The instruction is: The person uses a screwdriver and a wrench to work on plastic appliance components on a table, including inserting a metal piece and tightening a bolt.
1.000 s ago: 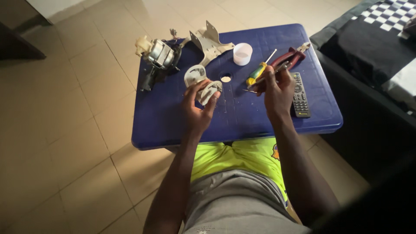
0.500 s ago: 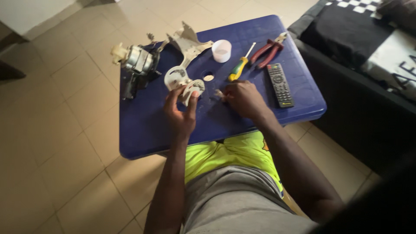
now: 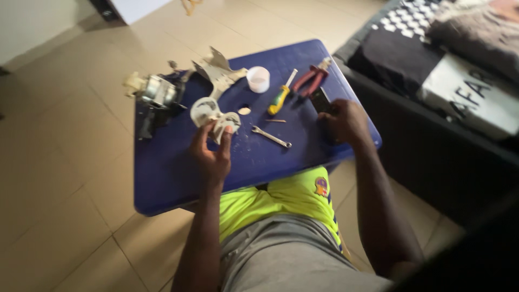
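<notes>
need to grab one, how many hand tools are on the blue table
3: a yellow-handled screwdriver beside the white cup, red-handled pliers right of it, and a small spanner nearer the person. The right hand may hide more.

The table point(image 3: 178, 178) is standing in front of the seated person, with a sofa point(image 3: 432, 135) to its right. On its far left corner a motor point(image 3: 157, 97) is sitting, a bracket point(image 3: 219, 73) just right of it. The left hand point(image 3: 212, 157) is holding a housing piece point(image 3: 216, 116) above the middle. Right of that a spanner point(image 3: 272, 137) is lying, with a cup point(image 3: 258, 79), screwdriver point(image 3: 281, 97) and pliers point(image 3: 311, 78) behind it. The right hand point(image 3: 346, 121) is resting on a remote point(image 3: 320, 100) near the right edge.
</notes>
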